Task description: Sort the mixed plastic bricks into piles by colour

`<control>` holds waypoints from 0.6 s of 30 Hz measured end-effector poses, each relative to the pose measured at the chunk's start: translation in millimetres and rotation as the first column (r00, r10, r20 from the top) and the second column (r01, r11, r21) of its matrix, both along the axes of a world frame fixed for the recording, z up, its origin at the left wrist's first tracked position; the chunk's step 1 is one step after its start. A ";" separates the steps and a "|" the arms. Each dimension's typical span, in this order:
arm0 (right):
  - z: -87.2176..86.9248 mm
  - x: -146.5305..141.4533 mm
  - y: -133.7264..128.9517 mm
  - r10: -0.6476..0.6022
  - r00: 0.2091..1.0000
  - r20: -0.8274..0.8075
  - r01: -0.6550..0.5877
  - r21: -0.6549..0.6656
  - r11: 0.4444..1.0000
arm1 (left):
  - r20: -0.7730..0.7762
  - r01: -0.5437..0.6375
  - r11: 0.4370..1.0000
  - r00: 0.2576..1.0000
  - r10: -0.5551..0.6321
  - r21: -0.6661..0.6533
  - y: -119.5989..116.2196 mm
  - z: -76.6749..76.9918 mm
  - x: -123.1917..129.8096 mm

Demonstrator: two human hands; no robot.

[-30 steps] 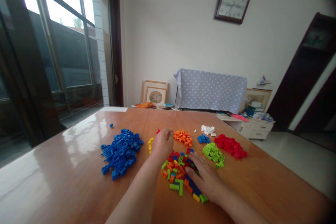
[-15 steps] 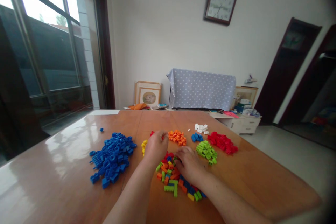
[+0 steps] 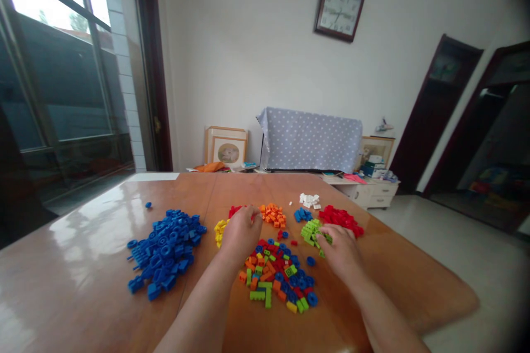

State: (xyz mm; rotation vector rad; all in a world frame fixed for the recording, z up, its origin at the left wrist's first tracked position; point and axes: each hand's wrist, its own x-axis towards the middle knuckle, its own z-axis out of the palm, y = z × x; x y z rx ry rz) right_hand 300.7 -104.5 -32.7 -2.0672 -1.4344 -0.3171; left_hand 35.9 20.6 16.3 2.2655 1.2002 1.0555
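My left hand (image 3: 242,234) hovers in front of the small red and orange brick groups, fingers curled together; whatever they hold, if anything, is hidden. Over the light green brick pile (image 3: 309,231) is my right hand (image 3: 343,248), thumb and fingers bent around a bit of green that looks like a toy brick. Between my forearms lies a mixed heap of toy bricks (image 3: 271,269) in red, blue, orange, green and yellow. Orange bricks (image 3: 273,215) sit just beyond my left hand, which partly covers yellow bricks (image 3: 219,231) and red bricks (image 3: 234,210).
A large blue brick pile (image 3: 168,251) spreads on the left of the wooden table (image 3: 103,265), with one stray blue piece (image 3: 148,205) behind it. Toward the back right are white bricks (image 3: 309,201), a small blue group (image 3: 302,214) and a red pile (image 3: 339,219).
My right hand has left the mixed heap and moved right to the green pile, uncovering more of the heap. My left hand stays near the red and orange groups. The view has shifted slightly.
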 end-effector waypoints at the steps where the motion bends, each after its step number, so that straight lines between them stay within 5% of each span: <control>1: -6.0 9.2 -1.5 -0.037 0.999 0.010 0.037 -0.002 0.999 | -0.003 0.006 1.000 1.000 -0.005 0.006 -0.2 -0.4 0.4; 6: -21.0 23.5 -2.9 -0.083 0.996 0.023 0.084 -0.049 0.995 | -0.026 0.020 1.000 0.999 -0.019 0.025 0.3 -2.4 1.4; 13: -4.6 -1.7 -9.4 0.033 0.991 -0.131 -0.017 0.124 0.992 | -0.042 0.016 0.999 0.999 -0.015 0.030 -0.5 0.2 1.2; 18: -5.0 -24.3 -11.1 0.138 0.972 -0.190 -0.138 0.014 0.990 | -0.039 0.018 1.000 0.999 -0.018 0.018 -2.9 2.5 0.9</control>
